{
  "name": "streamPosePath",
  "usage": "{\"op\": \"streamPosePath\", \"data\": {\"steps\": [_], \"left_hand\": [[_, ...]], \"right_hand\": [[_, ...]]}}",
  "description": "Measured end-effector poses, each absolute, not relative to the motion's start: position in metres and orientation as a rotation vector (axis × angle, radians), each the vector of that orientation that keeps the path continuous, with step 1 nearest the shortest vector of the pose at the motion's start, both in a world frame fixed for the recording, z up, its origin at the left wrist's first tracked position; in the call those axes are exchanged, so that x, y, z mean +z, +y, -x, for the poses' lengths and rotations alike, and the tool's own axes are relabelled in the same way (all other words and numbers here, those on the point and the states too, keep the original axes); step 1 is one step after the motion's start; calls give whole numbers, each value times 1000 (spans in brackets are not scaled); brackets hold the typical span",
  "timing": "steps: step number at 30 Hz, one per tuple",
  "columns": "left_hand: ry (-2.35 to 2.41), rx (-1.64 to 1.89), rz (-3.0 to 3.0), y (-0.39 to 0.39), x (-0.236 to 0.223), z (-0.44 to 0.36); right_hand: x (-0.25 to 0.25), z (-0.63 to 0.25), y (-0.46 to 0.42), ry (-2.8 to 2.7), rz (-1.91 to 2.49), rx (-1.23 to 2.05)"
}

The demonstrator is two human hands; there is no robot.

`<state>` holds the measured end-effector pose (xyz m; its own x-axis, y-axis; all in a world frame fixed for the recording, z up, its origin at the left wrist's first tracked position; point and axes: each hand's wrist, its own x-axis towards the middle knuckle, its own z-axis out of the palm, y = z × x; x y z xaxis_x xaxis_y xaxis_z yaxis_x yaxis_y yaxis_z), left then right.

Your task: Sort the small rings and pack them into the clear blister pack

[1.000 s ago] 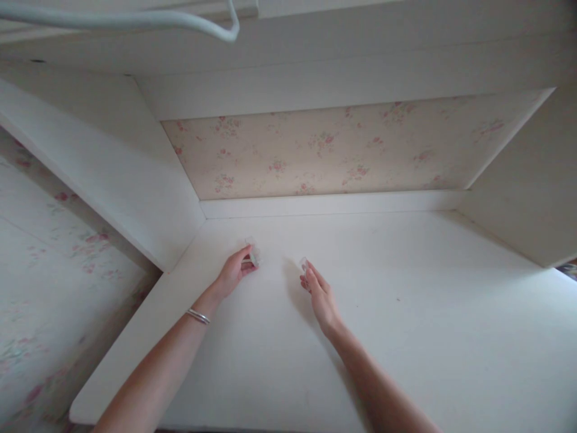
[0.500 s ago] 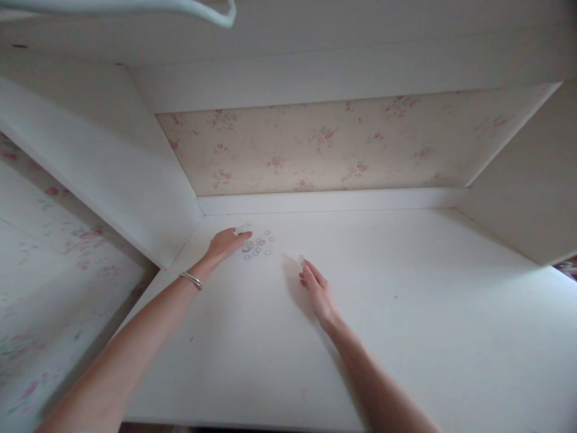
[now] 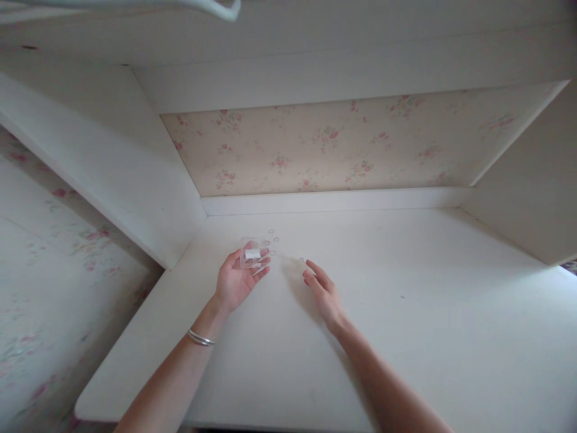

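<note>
Palm up, my left hand (image 3: 235,284) holds a small clear plastic box (image 3: 252,254) with a white label-like patch on it. Its fingers curl under and around the box. To the right, my right hand (image 3: 323,294) pinches a small translucent piece (image 3: 302,262) between thumb and fingers; its exact kind is too small to make out. Just beyond my left fingers, several thin small rings (image 3: 276,239) lie loose on the white surface. The box and my left hand cover the area where other rings lay.
The white desktop (image 3: 406,349) runs under both hands. A white side panel (image 3: 112,150) rises at the left, another panel (image 3: 527,180) at the right. Floral wallpaper (image 3: 315,150) fills the back above a low white ledge (image 3: 333,199). A pale curved bar (image 3: 198,7) hangs at the upper left.
My left hand has turned from palm down to palm up and moved slightly right and nearer, bringing the clear box into plain view over the rings. My right hand has barely moved.
</note>
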<state>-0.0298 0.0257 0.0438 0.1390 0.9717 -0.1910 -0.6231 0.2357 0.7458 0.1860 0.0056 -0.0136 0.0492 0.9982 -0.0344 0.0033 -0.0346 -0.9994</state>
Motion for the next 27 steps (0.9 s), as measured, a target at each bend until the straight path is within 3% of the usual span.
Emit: {"op": "streamPosePath", "data": {"steps": [19,27], "left_hand": [[613,1204,-554,-16,9,-36],[647,1202,-563,-14,6,-30]], "right_hand": [[-8,-148,-15,-1455,1185,774],[-9,-152,-16,-1407,1108,841]]}}
